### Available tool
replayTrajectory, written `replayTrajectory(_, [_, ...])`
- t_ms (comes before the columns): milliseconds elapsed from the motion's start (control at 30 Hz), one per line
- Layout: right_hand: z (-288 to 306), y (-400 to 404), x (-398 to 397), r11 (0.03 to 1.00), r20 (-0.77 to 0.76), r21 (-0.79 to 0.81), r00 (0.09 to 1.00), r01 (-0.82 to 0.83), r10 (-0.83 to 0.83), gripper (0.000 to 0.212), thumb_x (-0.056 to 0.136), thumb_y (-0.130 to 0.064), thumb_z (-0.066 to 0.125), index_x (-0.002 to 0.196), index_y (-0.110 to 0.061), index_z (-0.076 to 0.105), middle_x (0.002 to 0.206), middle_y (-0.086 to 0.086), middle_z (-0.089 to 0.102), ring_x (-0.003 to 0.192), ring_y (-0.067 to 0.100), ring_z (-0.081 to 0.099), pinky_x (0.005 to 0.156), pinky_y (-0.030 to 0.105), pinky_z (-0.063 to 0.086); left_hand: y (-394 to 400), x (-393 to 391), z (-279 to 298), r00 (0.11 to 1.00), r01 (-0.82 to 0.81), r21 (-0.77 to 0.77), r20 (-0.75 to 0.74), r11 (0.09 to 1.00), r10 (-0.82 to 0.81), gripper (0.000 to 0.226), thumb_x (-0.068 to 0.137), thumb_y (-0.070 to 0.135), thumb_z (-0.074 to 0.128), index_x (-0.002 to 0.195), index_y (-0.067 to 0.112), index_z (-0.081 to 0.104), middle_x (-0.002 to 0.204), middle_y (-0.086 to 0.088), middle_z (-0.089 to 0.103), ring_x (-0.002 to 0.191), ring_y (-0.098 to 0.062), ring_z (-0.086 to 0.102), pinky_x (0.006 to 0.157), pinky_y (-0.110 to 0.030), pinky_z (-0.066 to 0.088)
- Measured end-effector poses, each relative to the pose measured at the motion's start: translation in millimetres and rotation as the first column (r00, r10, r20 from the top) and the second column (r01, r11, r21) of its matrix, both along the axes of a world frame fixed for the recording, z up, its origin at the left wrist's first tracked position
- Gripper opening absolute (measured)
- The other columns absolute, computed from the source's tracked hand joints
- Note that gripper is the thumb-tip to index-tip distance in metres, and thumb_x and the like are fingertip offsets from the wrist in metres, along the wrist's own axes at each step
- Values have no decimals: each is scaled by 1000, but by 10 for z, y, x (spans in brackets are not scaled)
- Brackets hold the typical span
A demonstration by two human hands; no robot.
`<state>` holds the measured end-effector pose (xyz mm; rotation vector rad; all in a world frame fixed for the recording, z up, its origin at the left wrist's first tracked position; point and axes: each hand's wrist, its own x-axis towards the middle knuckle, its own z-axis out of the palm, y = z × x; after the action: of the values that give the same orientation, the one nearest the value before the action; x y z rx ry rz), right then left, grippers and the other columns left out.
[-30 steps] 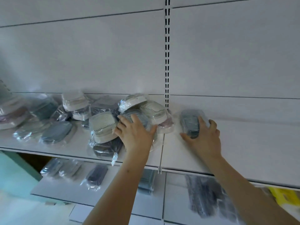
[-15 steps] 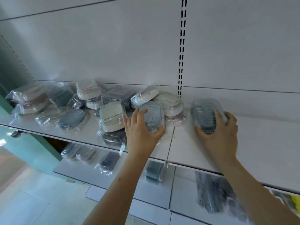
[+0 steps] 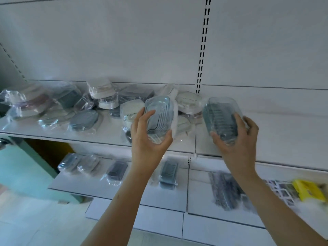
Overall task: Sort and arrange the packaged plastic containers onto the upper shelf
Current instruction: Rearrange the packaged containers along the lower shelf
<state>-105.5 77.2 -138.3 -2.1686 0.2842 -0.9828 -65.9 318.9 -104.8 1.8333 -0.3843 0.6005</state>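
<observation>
Packaged plastic containers (image 3: 85, 119) lie in a loose heap on the upper shelf (image 3: 106, 134), all to the left of the slotted upright (image 3: 203, 45) in the back panel; white, grey and pinkish ones in clear wrap are piled against the back wall, some stacked on others. Nearer the upright, the left hand (image 3: 147, 139) is raised in front of the shelf edge, its fingers (image 3: 150, 113) and thumb curled round a clear blue-tinted container (image 3: 158, 116) held tilted up on end, just in front of the heap. Right of the upright, the right hand (image 3: 237, 139) grips a wrapped grey ribbed container (image 3: 221, 118), thumb on its lower left edge and fingers round its right side, above the bare part of the shelf. Below the upright, a lower shelf (image 3: 142, 197) carries more wrapped containers, a dark wrapped bundle (image 3: 223, 189) and, furthest right, a yellow item (image 3: 307, 189), blurred.
</observation>
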Motion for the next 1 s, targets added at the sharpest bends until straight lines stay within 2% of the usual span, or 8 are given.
replayTrajectory(100, [-35, 500, -250, 1000, 40, -5, 999, 3, -3, 84, 79, -53, 74, 150, -25, 38, 150, 6, 27, 134, 23, 41, 105, 44, 50, 501, -200, -85, 999, 13, -17, 30, 1000, -12, 63, 77, 37, 73, 135, 22, 52, 151, 0, 39, 142, -16, 38, 113, -26, 36])
replayTrajectory(233, [-281, 1230, -642, 998, 56, -30, 997, -48, 50, 86, 80, -51, 75, 151, -20, 39, 153, 7, 25, 139, 19, 38, 110, 32, 42, 1210, -524, -413, 998, 4, 47, 63, 999, -7, 62, 78, 32, 75, 133, 15, 53, 152, -7, 37, 144, -19, 35, 114, -35, 39])
replayTrajectory(367, [-650, 1819, -944, 990, -8, -127, 998, -68, 68, 87, 78, -58, 70, 149, -14, 44, 152, 12, 30, 140, -3, 26, 109, 13, 33, 1665, -809, -944, 1000, -8, 126, 15, 992, 6, 63, 76, 31, 75, 132, 14, 53, 152, -11, 36, 145, -22, 33, 114, -23, 33])
replayTrajectory(467, [-935, 2058, -1016, 990, -130, -114, 989, -79, 64, 88, 77, -63, 67, 150, -19, 42, 152, 9, 32, 137, 2, 33, 94, 25, 49, 1855, -857, -1361, 993, 1, 158, -113, 988, 17, 66, 75, 33, 77, 134, 19, 52, 154, -2, 34, 144, -19, 33, 110, -15, 32])
replayTrajectory(567, [-1260, 2138, -895, 995, -257, -87, 966, -47, 23, 84, 81, -67, 62, 151, -24, 40, 153, 6, 30, 137, 21, 38, 82, 39, 57, 1985, -786, -1733, 976, 3, 203, -213, 979, 41, 71, 74, 26, 84, 136, 20, 49, 154, 2, 34, 143, -17, 33, 107, -22, 37])
replayTrajectory(633, [-1545, 2102, -705, 1000, -334, -24, 943, -9, 1, 82, 85, -64, 65, 152, -26, 37, 153, 7, 28, 138, 25, 37, 88, 41, 55, 1988, -687, -1956, 959, -3, 227, -275, 974, 67, 73, 74, 24, 84, 137, 20, 48, 154, 2, 34, 142, -16, 32, 108, -31, 40])
replayTrajectory(733, [-1967, 1991, -299, 997, -455, 67, 891, 45, -10, 82, 86, -59, 66, 154, -27, 33, 152, 12, 26, 133, 32, 37, 94, 43, 50, 1907, -478, -2279, 935, -4, 271, -342, 962, 100, 74, 74, 26, 84, 138, 20, 47, 153, 1, 35, 140, -17, 33, 106, -33, 42])
replayTrajectory(1000, [-3022, 1782, 986, 998, -609, 17, 793, 56, -34, 75, 88, -58, 64, 151, -28, 37, 152, 17, 25, 126, 40, 39, 94, 44, 47, 1681, 121, -3100, 880, 13, 368, -446, 930, 164, 73, 74, 29, 82, 137, 16, 48, 153, -3, 36, 138, -23, 34, 104, -40, 45])
